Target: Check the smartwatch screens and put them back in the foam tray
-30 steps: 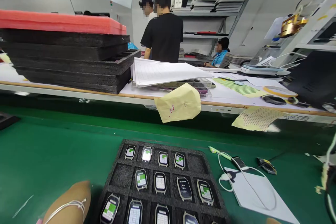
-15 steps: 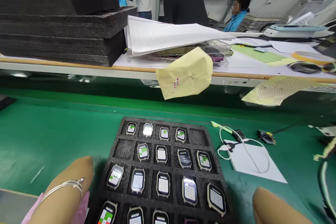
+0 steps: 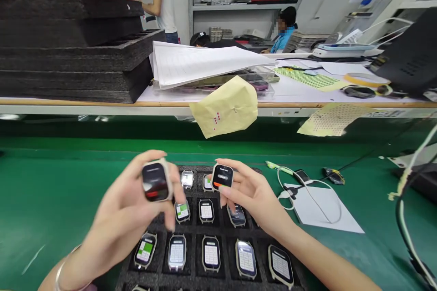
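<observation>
Our grip is firm on two things above the large black foam tray [image 3: 194, 254], where half a second ago only our bare arms showed at its sides: our left hand [image 3: 127, 204] holds a strapless rounded-square watch with a pale frame [image 3: 156, 182], and our right hand [image 3: 256, 195] pinches a second such watch [image 3: 223, 176] between thumb and fingers. Both screens are dark, the left one blurred with a red patch low down, the right one showing a grey button above an orange-red band.
</observation>
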The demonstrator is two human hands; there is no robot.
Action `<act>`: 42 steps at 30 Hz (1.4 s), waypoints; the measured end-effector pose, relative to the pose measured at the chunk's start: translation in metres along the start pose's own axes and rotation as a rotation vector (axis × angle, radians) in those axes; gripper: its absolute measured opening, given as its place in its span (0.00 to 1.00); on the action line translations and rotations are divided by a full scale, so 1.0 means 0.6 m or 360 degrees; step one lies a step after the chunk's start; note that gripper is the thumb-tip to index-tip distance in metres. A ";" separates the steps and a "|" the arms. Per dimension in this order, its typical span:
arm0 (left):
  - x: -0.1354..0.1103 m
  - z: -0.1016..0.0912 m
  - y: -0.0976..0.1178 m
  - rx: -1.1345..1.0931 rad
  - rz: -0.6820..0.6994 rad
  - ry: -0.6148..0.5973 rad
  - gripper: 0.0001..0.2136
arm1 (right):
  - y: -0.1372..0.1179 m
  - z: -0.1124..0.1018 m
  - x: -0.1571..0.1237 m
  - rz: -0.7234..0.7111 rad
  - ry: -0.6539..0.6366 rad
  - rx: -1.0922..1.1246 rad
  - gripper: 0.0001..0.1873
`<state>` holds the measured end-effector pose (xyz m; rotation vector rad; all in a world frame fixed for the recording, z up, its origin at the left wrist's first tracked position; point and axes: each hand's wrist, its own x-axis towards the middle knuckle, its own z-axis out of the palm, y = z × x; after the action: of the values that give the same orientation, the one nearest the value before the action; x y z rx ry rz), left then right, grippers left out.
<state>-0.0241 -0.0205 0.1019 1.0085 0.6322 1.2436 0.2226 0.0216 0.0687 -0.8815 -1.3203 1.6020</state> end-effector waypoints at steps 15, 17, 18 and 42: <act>0.056 0.021 -0.096 0.0058 -0.0208 -0.0305 0.22 | 0.003 -0.013 -0.001 -0.0139 0.0103 -0.0184 0.15; 0.056 0.020 -0.098 0.0049 -0.0216 -0.0337 0.20 | 0.003 -0.011 0.000 -0.0134 0.0156 -0.0208 0.14; 0.056 0.020 -0.099 0.0045 -0.0218 -0.0339 0.19 | 0.003 -0.010 0.000 -0.0136 0.0175 -0.0211 0.13; 0.057 0.017 -0.092 0.0106 -0.0130 -0.0257 0.21 | -0.004 -0.012 -0.011 -0.0106 -0.0061 -0.0008 0.19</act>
<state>0.0187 0.0097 0.0618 1.1154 0.5863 1.0637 0.2317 0.0184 0.0698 -0.8051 -1.3668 1.5717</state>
